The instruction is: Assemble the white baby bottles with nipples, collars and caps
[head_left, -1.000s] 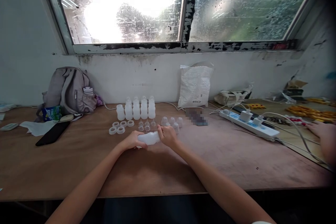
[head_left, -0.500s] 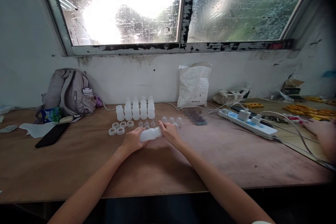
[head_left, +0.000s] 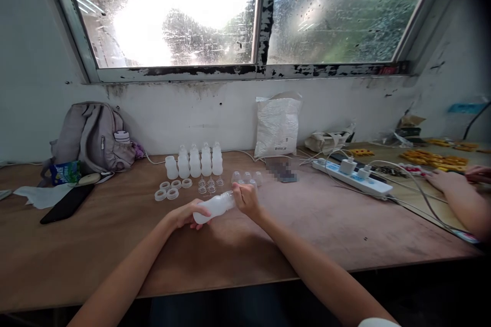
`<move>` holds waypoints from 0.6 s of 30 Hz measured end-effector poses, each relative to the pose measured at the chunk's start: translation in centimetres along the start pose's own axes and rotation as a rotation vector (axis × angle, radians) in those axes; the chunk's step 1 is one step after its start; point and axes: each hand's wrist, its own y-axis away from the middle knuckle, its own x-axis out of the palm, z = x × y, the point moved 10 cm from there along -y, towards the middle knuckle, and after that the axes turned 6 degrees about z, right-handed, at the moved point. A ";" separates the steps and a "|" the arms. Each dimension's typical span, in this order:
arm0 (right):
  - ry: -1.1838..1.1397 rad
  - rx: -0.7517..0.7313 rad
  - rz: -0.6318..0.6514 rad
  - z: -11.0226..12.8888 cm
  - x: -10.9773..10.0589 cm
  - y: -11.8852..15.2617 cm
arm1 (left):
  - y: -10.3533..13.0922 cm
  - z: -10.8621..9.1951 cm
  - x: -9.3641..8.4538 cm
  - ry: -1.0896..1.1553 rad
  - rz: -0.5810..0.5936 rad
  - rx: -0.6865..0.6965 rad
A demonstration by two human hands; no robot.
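A frosted white baby bottle (head_left: pixel 215 207) lies tilted above the table, its base toward the left. My left hand (head_left: pixel 184 214) is wrapped round its lower body. At the other end my right hand (head_left: pixel 247 198) is closed on the clear nipple, whose tip is hidden in the fingers. Just behind the bottle are several loose clear nipples (head_left: pixel 210 185). White collar rings (head_left: pixel 172 193) lie in a cluster to their left. Several clear dome caps (head_left: pixel 255 178) stand behind my right hand. A row of similar bottles (head_left: pixel 195 163) stands farther back; the leftmost has no nipple on it.
On the left are a grey backpack (head_left: pixel 94 138), a black phone (head_left: pixel 67 204) and a white tissue (head_left: pixel 38 195). A white plastic package (head_left: pixel 278 125) leans on the wall. A power strip (head_left: pixel 353 179) with cables lies right. Another person's hand (head_left: pixel 445 184) is near yellow parts (head_left: pixel 433 158).
The bottle and my left hand have shifted left and slightly down, and the bottle tilts more. My right hand has closed more tightly at its nipple end. The view has turned slightly right.
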 end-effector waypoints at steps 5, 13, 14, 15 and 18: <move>0.050 -0.041 -0.006 0.2 -0.9 -0.3 | -0.6 -0.2 0.1 -0.081 -0.048 0.053; -0.157 0.464 0.200 -5.8 2.6 -0.8 | 3.3 -6.2 -1.1 -1.211 -0.808 0.398; -0.187 0.451 0.175 -5.6 2.5 -0.9 | 3.5 -6.3 -1.2 -1.231 -0.818 0.406; -0.208 0.432 0.142 -5.4 2.2 -0.9 | 3.6 -6.4 -1.3 -1.221 -0.820 0.413; -0.220 0.367 0.091 -4.3 1.5 -1.1 | 3.7 -6.6 -2.0 -1.119 -0.784 0.422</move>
